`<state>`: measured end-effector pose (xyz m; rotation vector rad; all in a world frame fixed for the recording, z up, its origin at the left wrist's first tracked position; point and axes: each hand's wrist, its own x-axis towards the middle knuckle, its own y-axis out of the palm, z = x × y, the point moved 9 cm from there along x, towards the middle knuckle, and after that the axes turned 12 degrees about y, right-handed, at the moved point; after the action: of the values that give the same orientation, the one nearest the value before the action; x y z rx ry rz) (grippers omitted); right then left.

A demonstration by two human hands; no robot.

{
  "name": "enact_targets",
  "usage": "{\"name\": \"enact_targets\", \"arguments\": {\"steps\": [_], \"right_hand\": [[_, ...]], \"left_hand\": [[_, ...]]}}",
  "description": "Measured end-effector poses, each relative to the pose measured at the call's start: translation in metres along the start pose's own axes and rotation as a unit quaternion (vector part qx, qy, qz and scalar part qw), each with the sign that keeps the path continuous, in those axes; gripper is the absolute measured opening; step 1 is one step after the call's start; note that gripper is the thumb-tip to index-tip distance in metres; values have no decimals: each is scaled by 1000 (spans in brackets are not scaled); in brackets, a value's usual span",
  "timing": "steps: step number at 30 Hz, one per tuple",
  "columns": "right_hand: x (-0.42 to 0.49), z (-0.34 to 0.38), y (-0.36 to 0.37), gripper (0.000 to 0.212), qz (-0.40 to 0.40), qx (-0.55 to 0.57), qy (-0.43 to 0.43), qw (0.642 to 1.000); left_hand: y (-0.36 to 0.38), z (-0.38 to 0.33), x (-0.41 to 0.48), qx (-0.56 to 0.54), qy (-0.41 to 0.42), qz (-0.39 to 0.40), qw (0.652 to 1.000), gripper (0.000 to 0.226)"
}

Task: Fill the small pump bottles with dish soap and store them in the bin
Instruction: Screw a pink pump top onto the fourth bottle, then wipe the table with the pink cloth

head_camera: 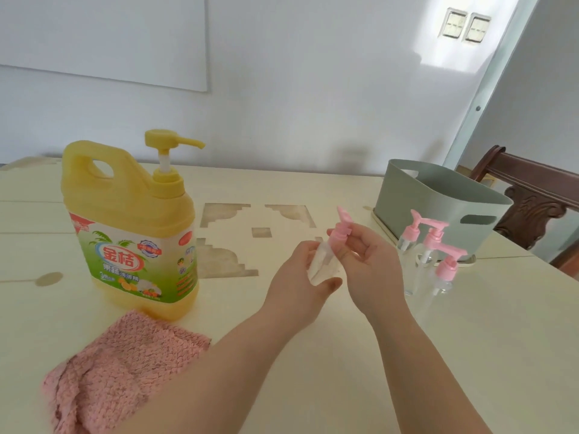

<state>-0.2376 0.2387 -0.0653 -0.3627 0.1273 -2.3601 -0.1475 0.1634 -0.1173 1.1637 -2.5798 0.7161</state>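
My left hand [297, 277] grips the clear body of a small pump bottle [324, 266] above the middle of the table. My right hand [369, 267] pinches its pink pump cap [341, 228]. The bottle is tilted, its nozzle pointing up and away. Three more clear pump bottles with pink caps [434, 261] stand together to the right, in front of the grey-green bin [438, 202]. The big yellow dish soap jug [131, 227] with its pump top stands at the left.
A pink cloth [122, 368] lies bunched at the near left. A dark wooden chair [532, 198] stands behind the bin at the table's right edge. The cream table [313, 355] meets a white wall at the back.
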Motion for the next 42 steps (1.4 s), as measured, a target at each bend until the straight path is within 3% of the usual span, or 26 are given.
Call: {"name": "enact_targets", "arguments": {"steps": [5,10,18,21,24,28,31,35,42], "right_hand": [[17,-19,-34,12,-51,-30,24,998],[26,-36,-46,11,-52,-20,47,997],[22,-30,-40,20,-26,-18,21,999],[17,-21,-41,26,-62,-56,3,997],[8,-6,-40,40,-102,-78,-13,992],[-11,25,-26,57,-139,-68,-110,982],[-20,39,17,54,-71,-56,-136,987],[-31,33,92,48,67,-42,-76,994],[-57,16,173,60,182,-50,32,981]], "left_hand": [[43,-6,16,13,13,83,996,57],[62,1,23,2,0,104,995,57],[59,8,19,3,-11,103,995,58],[47,4,16,5,-18,96,995,56],[20,-5,13,29,-16,74,997,44],[-36,-28,5,82,13,10,997,24],[-92,-43,-14,107,27,-53,992,26],[-153,-44,-51,122,16,-101,987,20],[-245,-3,-110,153,-105,-131,974,16]]}}
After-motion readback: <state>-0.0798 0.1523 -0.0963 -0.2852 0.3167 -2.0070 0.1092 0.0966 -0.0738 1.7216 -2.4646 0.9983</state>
